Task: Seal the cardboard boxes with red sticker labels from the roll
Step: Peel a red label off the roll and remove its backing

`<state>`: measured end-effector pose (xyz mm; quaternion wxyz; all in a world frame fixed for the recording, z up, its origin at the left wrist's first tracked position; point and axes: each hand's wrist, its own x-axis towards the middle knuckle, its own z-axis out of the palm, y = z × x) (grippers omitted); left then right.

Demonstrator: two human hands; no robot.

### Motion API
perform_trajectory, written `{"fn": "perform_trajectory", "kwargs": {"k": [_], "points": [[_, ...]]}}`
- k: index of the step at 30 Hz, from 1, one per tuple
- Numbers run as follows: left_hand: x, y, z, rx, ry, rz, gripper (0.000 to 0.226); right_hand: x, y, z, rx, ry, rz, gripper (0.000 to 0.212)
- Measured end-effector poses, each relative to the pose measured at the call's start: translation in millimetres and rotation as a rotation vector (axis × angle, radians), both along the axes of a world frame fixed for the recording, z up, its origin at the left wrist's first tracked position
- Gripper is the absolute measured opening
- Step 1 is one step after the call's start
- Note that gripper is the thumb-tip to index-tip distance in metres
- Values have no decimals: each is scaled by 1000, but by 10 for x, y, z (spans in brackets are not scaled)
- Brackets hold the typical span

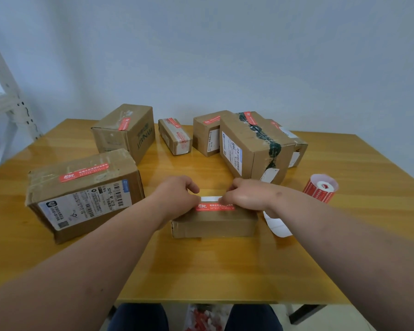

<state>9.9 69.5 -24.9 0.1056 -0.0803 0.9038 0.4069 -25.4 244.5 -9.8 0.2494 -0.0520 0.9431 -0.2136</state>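
Box in work: a small flat cardboard box [214, 223] lies near you at the middle of the bench [225, 266], under both your hands.
Red label: a red sticker label [215, 207] runs left to right along the top of that box, with a white strip [209, 199] showing just beyond it.
Left hand: your left hand [177, 195] rests on the left end of the box top, fingers curled down at the label's left end (whether they pinch it or only press, you cannot tell).
Right hand: your right hand [249, 194] sits on the right end, fingers bent down onto the label and the white strip; the grip itself is hidden.
Roll: the roll of red labels [320, 188] stands to the right on the bench, apart from the box.
Backing paper: a loose white backing strip [276, 223] lies just right of the box, by your right wrist.
Other boxes: a large box [81, 194] sits to the left with a red label on top; five more labelled boxes [253, 144] stand across the far side.
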Motion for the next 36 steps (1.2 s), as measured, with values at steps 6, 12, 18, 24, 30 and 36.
{"fn": "perform_trajectory", "kwargs": {"k": [6,12,18,24,30,36], "points": [[32,22,-23,-5,-30,-20,38,36,-29,-104,-29,-32,-1,68],[61,-82,11,87,-66,-71,34,-25,144,-83,-243,-170,-72,39],[32,-84,-8,116,-75,-60,23,-31,224,-90,-425,-254,-165,36],[-11,-4,-88,62,-7,23,8,-49,87,-146,-275,-70,-170,24],[28,-28,-54,112,-16,16,9,-43,135,-144,-355,-151,-217,22],[37,-86,-61,145,-1,59,15,-42,162,-109,-383,-188,-175,31]]}}
